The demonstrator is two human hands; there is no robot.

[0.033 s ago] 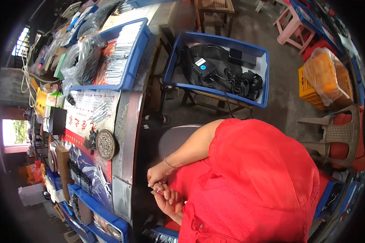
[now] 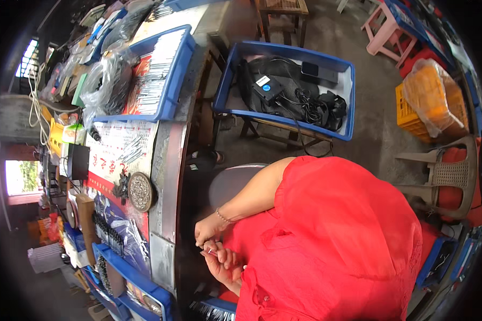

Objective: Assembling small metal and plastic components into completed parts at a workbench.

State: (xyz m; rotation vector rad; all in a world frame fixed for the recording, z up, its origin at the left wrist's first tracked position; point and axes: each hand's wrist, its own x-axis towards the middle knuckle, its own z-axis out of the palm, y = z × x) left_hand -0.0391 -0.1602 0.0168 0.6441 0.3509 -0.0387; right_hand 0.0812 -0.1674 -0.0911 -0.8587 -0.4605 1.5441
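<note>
My two hands meet at the edge of a metal-edged workbench [image 2: 165,176], just in front of my red garment [image 2: 332,241]. My right hand [image 2: 206,231], with a thin bracelet at the wrist, pinches a small shiny metal piece [image 2: 211,250]. My left hand [image 2: 226,266] lies just beneath it, palm up with fingers curled, and touches the same piece. The piece is too small to tell what it is.
On the bench lie a round patterned metal disc [image 2: 141,191], a blue tray of thin metal parts [image 2: 158,75] and plastic bags. A blue crate [image 2: 289,88] of black cables stands on a stool. Beyond it are a yellow crate [image 2: 431,104], a wicker chair [image 2: 450,179] and a pink stool [image 2: 388,27].
</note>
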